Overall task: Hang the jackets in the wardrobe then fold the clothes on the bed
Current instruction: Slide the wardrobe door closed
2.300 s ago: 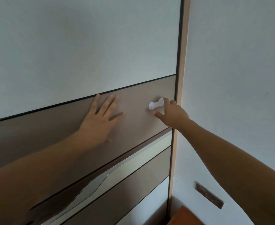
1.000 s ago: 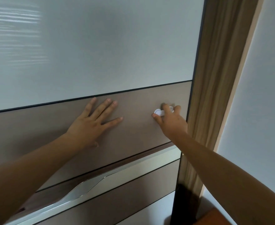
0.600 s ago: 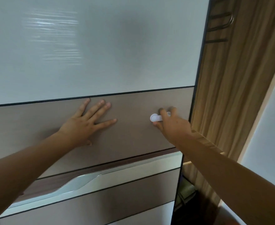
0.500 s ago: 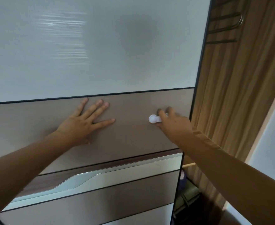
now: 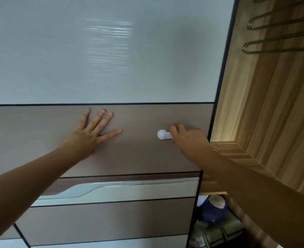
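door (image 5: 147, 154) slid left | right grip (image 5: 187, 138) clasps knob (image 5: 162, 134) | left grip (image 5: 88, 136) flat | hangers (image 5: 276, 33) exposed

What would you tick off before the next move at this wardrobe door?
1. Right hand has its fingers curled round the white handle: ok.
2. Left hand lies flat on the sliding door: ok.
3. Wardrobe interior uncovered wide enough for a jacket: cannot tell, its right side runs out of view.
4. Metal loops at the top bare where visible: ok.
5. Jacket in hand: not ok, both hands are on the door.
6. Blue bundle at the bottom clear of the door edge: cannot tell.
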`<state>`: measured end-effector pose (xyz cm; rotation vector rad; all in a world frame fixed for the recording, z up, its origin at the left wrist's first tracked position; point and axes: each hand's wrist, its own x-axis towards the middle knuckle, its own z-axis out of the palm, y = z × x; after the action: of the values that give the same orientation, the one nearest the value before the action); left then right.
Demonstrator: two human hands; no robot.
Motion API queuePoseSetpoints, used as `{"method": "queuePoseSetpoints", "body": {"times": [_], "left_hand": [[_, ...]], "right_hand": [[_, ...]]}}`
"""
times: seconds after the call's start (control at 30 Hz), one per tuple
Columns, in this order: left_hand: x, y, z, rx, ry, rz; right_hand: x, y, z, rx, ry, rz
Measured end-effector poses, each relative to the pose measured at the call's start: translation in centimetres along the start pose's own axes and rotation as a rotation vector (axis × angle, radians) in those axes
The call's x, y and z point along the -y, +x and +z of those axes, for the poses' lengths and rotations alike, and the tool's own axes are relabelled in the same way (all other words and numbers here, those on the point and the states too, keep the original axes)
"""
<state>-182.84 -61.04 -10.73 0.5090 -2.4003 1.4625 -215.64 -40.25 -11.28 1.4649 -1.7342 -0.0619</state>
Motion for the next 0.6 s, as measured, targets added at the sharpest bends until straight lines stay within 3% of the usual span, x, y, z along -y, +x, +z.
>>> {"method": "queuePoseSetpoints", "body": {"times": [0.3, 0.6], "left_hand": [[1.1, -4.3, 1.1, -0.040, -0.039, -0.114], [2.9, -7.5, 1.3, 0.156, -0.106, -0.193]], "right_hand": [[4.3, 3.1, -1.5, -0.010, 0.041, -0.106], [8.3, 5.5, -1.9, -0.220, -0.005, -0.134]]}}
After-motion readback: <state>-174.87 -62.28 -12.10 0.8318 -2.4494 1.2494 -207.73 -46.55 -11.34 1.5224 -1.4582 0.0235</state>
